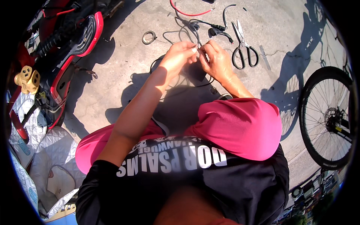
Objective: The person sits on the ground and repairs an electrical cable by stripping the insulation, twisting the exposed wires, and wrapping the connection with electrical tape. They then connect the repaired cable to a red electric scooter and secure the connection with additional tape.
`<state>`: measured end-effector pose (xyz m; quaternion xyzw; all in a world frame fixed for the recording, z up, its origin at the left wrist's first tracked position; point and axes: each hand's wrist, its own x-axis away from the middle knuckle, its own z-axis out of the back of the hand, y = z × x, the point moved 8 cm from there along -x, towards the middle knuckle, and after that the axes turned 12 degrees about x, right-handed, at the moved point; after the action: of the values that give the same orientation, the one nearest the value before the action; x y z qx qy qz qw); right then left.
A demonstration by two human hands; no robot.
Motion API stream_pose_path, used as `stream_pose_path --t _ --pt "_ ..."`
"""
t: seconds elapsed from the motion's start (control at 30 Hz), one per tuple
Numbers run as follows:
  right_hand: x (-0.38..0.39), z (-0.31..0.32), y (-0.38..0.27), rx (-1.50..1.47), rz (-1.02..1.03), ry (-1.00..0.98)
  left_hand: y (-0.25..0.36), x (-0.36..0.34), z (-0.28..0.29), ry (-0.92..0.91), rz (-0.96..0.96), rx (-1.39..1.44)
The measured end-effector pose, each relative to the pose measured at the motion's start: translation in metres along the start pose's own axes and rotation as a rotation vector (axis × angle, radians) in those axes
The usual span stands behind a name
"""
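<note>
In the head view, I look down on my two bare hands, which are close together above the sunlit concrete ground (127, 52). My left hand (182, 52) has the thumb and the forefinger closed in a small pinch. My right hand (216, 59) is curled just beside it, also with the fingertips drawn together. Both of them have hold of the thin dark cable (198, 36), which comes down into the place where my fingertips almost meet. The exact piece between the fingers is too small for me to tell.

Beyond my hands, a black connector (217, 27) lies among other cables, and a red wire (191, 14) curves near the upper edge. To the right of my right hand are the scissors (244, 44), with black handles and with the blades slightly apart. Next to them lies a flat narrow strip (265, 58). On the left of the cables there is a roll of tape (144, 39).

A bicycle wheel (332, 119) stands at the far right. A red and black vehicle (84, 37) is at the left, with a yellow socket adapter (28, 80) near it.
</note>
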<state>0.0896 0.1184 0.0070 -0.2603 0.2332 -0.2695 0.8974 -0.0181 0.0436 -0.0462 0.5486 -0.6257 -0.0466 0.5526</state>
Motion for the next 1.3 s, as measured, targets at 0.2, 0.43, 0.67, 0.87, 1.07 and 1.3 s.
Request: stream_pose_path --t 0.2,0.43,0.67,0.87,1.07,1.3 --pt "0.045 -0.092 0.014 -2.131 -1.102 -0.923 0.006 -0.003 -0.004 -0.002 -0.175 -0.293" --pt "0.010 -0.019 0.026 -0.482 -0.260 -0.209 0.009 -0.002 0.005 0.058 -0.107 -0.161" --pt "0.003 -0.006 0.004 -0.029 0.100 -0.067 0.007 0.000 0.004 0.067 -0.082 -0.249" --pt "0.038 -0.076 0.010 -1.883 -1.245 -0.595 0.010 0.000 -0.003 0.051 -0.349 -0.462" --pt "0.025 -0.043 0.029 -1.033 -0.675 -0.377 0.006 -0.004 0.005 0.073 -0.141 -0.152" --pt "0.000 0.000 -0.005 0.045 0.105 0.022 0.005 0.002 0.003 0.034 -0.032 -0.050"
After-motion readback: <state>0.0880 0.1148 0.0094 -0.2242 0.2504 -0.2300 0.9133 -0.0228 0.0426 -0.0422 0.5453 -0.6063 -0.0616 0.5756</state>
